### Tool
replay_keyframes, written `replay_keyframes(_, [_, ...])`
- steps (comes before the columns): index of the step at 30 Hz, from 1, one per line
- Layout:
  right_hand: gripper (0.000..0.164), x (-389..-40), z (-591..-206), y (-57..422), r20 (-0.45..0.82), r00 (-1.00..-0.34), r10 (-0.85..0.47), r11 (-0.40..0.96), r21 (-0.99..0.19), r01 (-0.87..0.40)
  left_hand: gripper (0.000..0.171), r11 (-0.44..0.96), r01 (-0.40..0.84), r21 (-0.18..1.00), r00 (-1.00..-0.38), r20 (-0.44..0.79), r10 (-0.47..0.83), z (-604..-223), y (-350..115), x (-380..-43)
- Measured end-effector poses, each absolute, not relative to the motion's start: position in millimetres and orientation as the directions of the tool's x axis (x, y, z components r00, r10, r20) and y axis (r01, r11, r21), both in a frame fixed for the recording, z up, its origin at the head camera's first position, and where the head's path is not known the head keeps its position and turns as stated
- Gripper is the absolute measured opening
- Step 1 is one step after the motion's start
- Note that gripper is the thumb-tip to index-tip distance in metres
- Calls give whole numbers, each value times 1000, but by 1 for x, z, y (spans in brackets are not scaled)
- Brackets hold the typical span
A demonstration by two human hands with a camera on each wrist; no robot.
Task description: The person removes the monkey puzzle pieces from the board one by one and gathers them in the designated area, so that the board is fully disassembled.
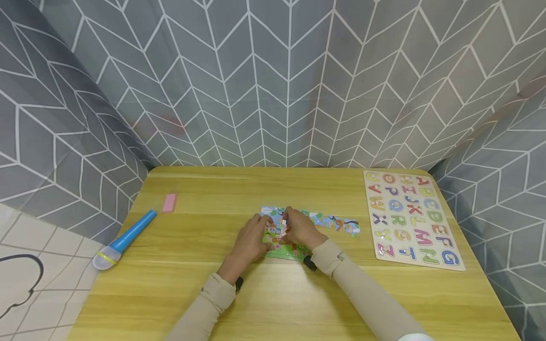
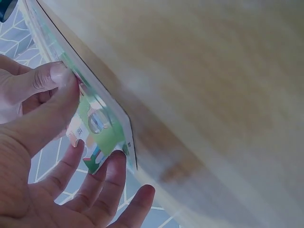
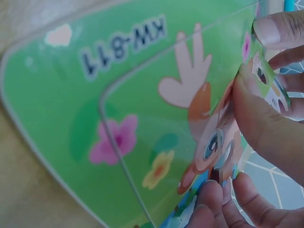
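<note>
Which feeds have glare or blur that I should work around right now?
Head: mostly clear, with a pale sheen on the near part of the table; left wrist: the table's grain is smeared, out of focus; right wrist: a white glare spot on the puzzle board, beside the printed code, which remains legible though upside down.

Patterned grey curtain (image 1: 273, 94), white chevron lines, hangs beyond the tabletop's far edge; similar left panel (image 1: 51, 118) and right panel (image 1: 516, 189). Tabletop (image 1: 294, 303) yellowish wood-grain, rounded far corners, paler sheen near middle. Left: whitish floor (image 1: 59, 251), thin gridlines, thick dark curve.
</note>
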State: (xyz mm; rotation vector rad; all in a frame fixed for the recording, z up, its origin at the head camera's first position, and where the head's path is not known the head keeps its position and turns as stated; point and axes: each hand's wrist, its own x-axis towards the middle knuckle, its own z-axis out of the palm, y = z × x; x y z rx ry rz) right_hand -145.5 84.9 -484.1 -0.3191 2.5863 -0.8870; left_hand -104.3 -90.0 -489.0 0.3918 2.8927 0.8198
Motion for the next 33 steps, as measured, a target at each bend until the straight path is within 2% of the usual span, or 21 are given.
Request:
replay_keyframes(6, [66,-144,-484,85,-281,-899,-335,767,-636,-86,49,812,208,546,-965,-22,262,-489,-91,-103])
replay_keyframes(17, [66,-142,-483,84,-273,-902,-335,778,-620,-101,13,830,239,504,-966,34,258,-491,-93,-102])
replay_keyframes(28, [64,-141,-484,86,-273,-899,-343,771,-629,-103,8,813,210,543,-976,66,208,-491,-95,-104])
replay_keyframes(33, [64,-141,-483,87,-270,-897,-350,765,-634,-108,9,824,208,527,-976,57,210,-492,-94,-105])
